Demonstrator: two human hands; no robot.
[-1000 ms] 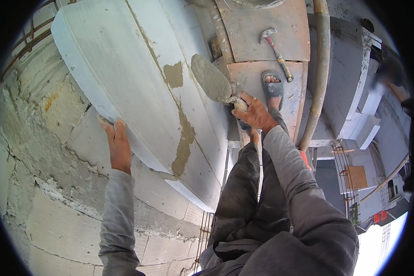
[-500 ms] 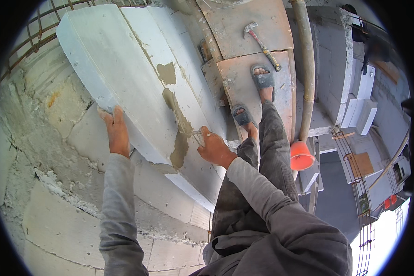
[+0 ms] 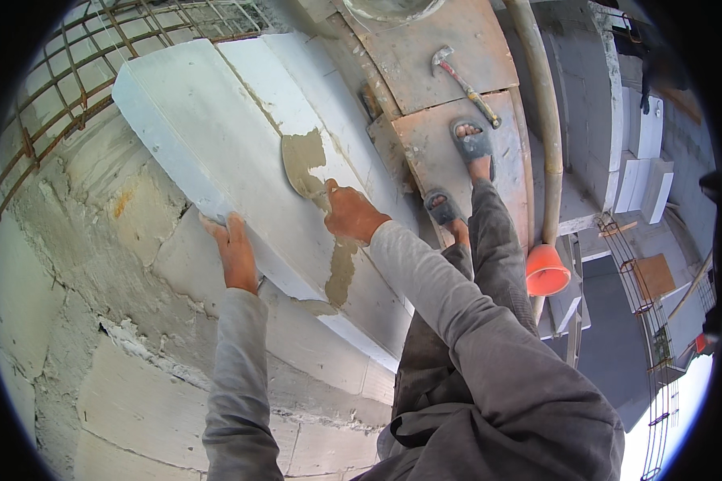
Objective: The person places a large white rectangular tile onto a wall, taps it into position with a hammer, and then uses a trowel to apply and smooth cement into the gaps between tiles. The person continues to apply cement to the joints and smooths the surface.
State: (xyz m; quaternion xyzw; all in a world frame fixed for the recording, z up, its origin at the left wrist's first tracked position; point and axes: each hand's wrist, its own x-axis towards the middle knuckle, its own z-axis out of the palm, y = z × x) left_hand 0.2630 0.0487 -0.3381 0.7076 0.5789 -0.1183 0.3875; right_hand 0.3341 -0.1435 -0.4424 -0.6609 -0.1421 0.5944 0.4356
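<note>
Hands first, and the right hand (image 3: 354, 215) is curled closed around the handle of a trowel (image 3: 298, 176), its blade laid low against the pale block (image 3: 217, 132) right over the seam. Blade and upper mortar nearly match in colour, so where one ends is hard to tell. Over on the other side, the left hand (image 3: 236, 250) is fairly open, fingertips and thumb set on the block's near left edge; whether it bears any weight cannot be told. Looks like smoothing work, and the sound way is a shallow blade angle, steady pressure and strokes that follow the seam, with the surplus drawn off rather than spread over clean face. A second streak of mortar (image 3: 341, 272) lies below the right hand, ragged at its borders, and would want the same even pass; the left palm is best kept light so nothing shifts. Further out, a claw hammer (image 3: 467, 86) rests on worn boards (image 3: 449, 132) beside a sandalled foot (image 3: 472, 140), a bamboo pole (image 3: 549, 160) runs alongside, an orange bucket (image 3: 547, 271) sits near its lower end, and rusty rebar mesh (image 3: 79, 76) fills the upper left.
</note>
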